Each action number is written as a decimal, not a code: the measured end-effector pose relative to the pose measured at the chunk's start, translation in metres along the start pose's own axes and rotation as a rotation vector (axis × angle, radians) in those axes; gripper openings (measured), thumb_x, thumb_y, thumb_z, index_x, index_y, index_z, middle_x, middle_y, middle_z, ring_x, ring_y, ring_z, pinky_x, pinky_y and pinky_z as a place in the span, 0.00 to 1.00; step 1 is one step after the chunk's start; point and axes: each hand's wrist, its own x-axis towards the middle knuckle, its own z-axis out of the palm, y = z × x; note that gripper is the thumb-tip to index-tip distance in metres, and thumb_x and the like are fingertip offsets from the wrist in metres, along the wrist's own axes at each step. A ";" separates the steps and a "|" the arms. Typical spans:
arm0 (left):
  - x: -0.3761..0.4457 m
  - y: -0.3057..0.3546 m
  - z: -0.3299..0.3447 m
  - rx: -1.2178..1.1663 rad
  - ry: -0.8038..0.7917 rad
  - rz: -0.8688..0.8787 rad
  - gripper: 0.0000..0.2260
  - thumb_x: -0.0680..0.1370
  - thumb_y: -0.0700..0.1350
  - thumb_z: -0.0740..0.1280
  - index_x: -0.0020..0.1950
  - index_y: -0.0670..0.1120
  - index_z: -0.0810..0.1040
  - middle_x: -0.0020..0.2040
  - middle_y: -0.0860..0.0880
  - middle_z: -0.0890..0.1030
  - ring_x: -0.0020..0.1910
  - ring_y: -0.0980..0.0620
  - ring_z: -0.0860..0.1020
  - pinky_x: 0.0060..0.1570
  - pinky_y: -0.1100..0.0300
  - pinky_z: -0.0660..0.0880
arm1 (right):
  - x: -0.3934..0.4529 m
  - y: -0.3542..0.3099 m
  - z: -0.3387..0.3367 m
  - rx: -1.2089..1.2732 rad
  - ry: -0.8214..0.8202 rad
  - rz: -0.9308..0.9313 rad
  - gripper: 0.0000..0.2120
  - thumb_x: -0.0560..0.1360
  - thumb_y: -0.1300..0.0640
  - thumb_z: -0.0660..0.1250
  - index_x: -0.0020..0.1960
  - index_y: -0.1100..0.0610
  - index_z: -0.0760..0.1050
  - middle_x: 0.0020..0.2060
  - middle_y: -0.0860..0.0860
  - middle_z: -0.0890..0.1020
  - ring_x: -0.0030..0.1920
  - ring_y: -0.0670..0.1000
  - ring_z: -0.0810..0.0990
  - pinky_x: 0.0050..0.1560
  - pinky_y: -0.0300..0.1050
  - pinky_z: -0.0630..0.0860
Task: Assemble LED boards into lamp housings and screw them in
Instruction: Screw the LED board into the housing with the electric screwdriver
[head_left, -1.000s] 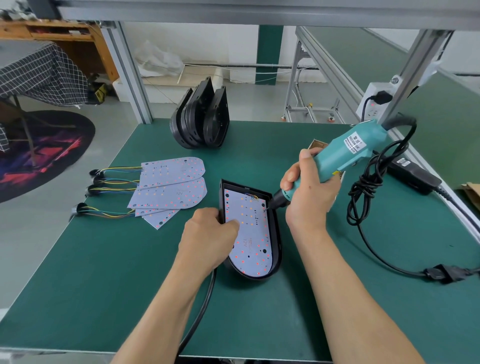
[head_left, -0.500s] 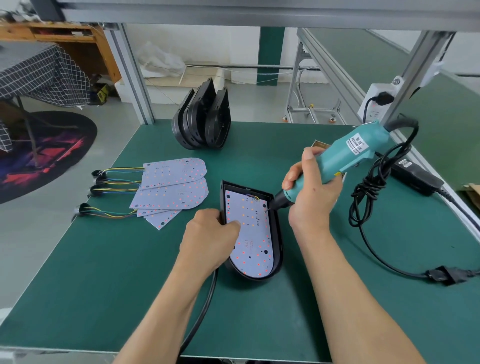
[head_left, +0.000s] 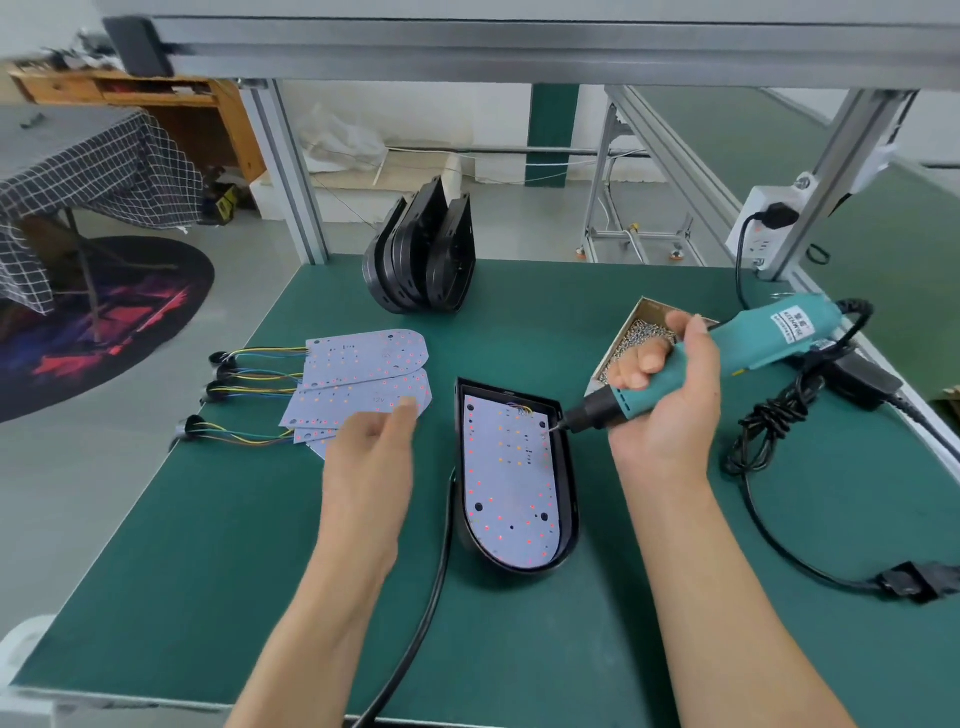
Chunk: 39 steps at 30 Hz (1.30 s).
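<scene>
My left hand (head_left: 371, 457) has let go of the lamp housing (head_left: 569, 488) and now floats open, fingers straight, left of centre over the spare LED boards (head_left: 363, 358). My right hand (head_left: 670, 395) still grips the electric screwdriver (head_left: 748, 343), its tip on the upper right edge of the LED board (head_left: 511, 483) seated in the housing at centre frame. I judge that the housing is unbraced, so this screw could shift it.
</scene>
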 end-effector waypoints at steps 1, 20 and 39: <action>0.002 0.005 -0.003 -0.226 -0.013 -0.071 0.09 0.81 0.48 0.66 0.43 0.46 0.75 0.32 0.51 0.74 0.31 0.50 0.69 0.30 0.58 0.69 | 0.000 0.001 0.000 0.011 -0.001 0.008 0.07 0.83 0.52 0.62 0.48 0.53 0.75 0.29 0.48 0.70 0.26 0.47 0.66 0.31 0.41 0.64; -0.024 0.037 0.041 -0.841 -0.531 -0.160 0.11 0.88 0.35 0.53 0.65 0.35 0.72 0.57 0.35 0.85 0.57 0.40 0.85 0.52 0.55 0.84 | -0.007 -0.015 0.007 0.335 -0.069 0.112 0.08 0.81 0.50 0.63 0.46 0.53 0.74 0.28 0.44 0.69 0.26 0.43 0.65 0.30 0.36 0.66; -0.041 0.023 0.075 -1.018 -0.664 -0.326 0.15 0.88 0.38 0.50 0.69 0.38 0.72 0.64 0.42 0.84 0.59 0.48 0.85 0.56 0.55 0.83 | -0.017 -0.021 0.021 0.275 -0.124 -0.005 0.09 0.80 0.50 0.61 0.46 0.53 0.74 0.28 0.45 0.70 0.26 0.44 0.65 0.32 0.38 0.67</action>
